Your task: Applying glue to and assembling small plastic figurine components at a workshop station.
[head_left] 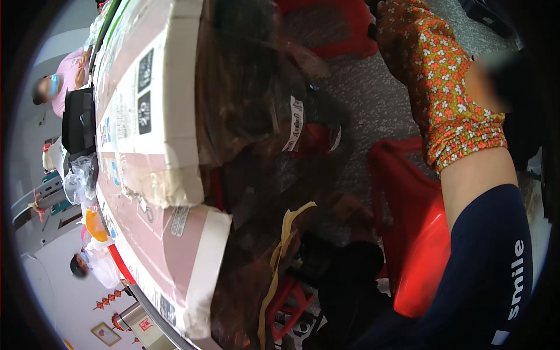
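Note:
From the lower right my right arm reaches up the picture, in a navy sleeve with pale print and a floral orange-and-green sleeve cover (446,81). At the top edge my right hand (376,17) shows only as dark, partly cut-off shapes, so its fingers and anything in them cannot be made out. Apart from it, at the left, pink-and-white printed cardboard (157,233) lies over a table, its edge worn and folded. A dark, glossy brown plastic sheet (239,87) hangs along that edge. My left hand is out of view.
The whole view is tipped sideways. Red plastic stools (420,233) stand on the speckled grey floor (373,111). Dark clothing (356,274) fills the lower middle. Beyond the table are a person in pink (70,76) and another in white (105,268). A black box (77,119) sits by the cardboard.

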`<act>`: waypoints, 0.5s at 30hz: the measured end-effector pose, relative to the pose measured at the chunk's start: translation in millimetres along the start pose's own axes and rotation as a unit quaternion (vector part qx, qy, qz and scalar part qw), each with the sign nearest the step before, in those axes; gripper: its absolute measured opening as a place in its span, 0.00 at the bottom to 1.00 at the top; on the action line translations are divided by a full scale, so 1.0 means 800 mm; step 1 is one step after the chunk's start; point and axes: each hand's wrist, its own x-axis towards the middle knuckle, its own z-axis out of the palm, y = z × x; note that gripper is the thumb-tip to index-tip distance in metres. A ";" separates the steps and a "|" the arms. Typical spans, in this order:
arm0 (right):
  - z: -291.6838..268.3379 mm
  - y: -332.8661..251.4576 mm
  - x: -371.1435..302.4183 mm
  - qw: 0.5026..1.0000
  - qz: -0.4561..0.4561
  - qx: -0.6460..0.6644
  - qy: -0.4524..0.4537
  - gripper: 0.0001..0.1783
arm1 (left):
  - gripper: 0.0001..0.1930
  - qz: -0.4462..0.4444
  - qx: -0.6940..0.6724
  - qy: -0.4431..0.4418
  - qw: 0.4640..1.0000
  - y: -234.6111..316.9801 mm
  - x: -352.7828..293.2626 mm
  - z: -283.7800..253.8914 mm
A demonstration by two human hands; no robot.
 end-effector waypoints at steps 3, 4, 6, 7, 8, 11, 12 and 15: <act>0.012 0.004 0.002 0.998 -0.006 0.067 -0.016 0.30 | 0.17 -0.007 -0.003 -0.015 1.000 0.001 0.002 -0.004; 0.014 0.008 0.001 0.996 -0.006 0.081 -0.020 0.31 | 0.17 -0.003 -0.004 -0.013 1.000 0.002 0.001 -0.007; 0.019 0.013 -0.003 0.994 -0.014 0.107 -0.028 0.33 | 0.17 -0.002 -0.009 -0.016 1.000 0.002 0.005 -0.007; 0.018 0.017 -0.005 0.992 -0.020 0.117 -0.032 0.34 | 0.17 0.000 -0.012 -0.018 1.000 0.001 0.002 -0.009; 0.016 0.019 -0.008 0.992 -0.026 0.122 -0.034 0.35 | 0.17 0.003 -0.014 -0.017 1.000 -0.001 0.001 -0.011; 0.023 -0.013 -0.035 0.994 0.020 0.080 -0.066 0.38 | 0.17 0.001 -0.015 -0.015 1.000 0.005 -0.018 -0.016; 0.019 -0.028 -0.055 0.994 0.055 0.047 -0.087 0.39 | 0.17 -0.001 -0.015 -0.013 1.000 0.008 -0.026 -0.017; 0.002 -0.065 -0.160 0.967 0.163 -0.072 -0.183 0.41 | 0.18 -0.005 -0.017 -0.006 1.000 0.023 -0.058 -0.023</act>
